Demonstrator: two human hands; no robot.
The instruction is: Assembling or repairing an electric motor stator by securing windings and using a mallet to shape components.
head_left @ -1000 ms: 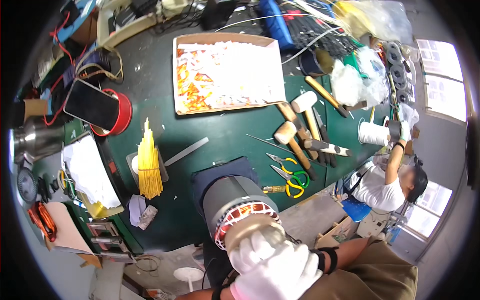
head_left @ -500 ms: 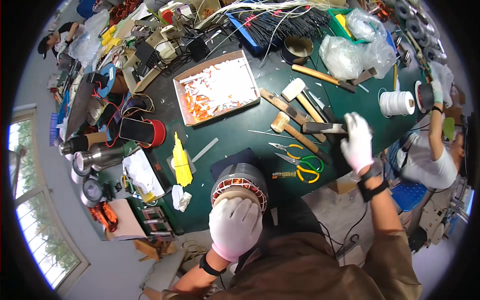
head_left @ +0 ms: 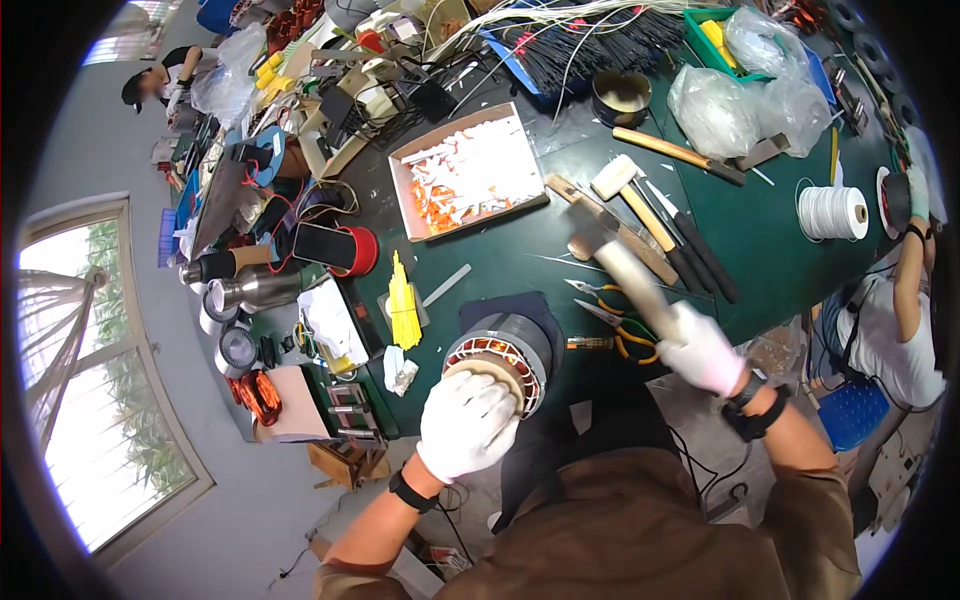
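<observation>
My left hand (head_left: 466, 424), in a white glove, curls over a tan round block (head_left: 497, 373) set against the end of a motor stator (head_left: 530, 345). Copper windings and white lacing (head_left: 524, 362) ring that end; my fingers hide part of the block. The grey stator lies on a dark cloth (head_left: 508, 304) at the bench's near edge. To the right, my gloved right hand (head_left: 703, 352) is closed round the pale handle of a hammer (head_left: 632, 275). Its dark head is raised up and left over the bench, smeared by motion.
Pliers (head_left: 597, 292), scissors (head_left: 630, 335), a mallet (head_left: 614, 178) and another hammer (head_left: 680, 155) lie to the right. Behind the stator sit a cardboard box (head_left: 468, 222) of white and orange scraps and yellow strips (head_left: 403, 305). A co-worker (head_left: 893, 325) is at far right.
My right hand has lifted the hammer off the tools and swung it left, toward the stator. My left hand stays on the round block. The whole view has shifted.
</observation>
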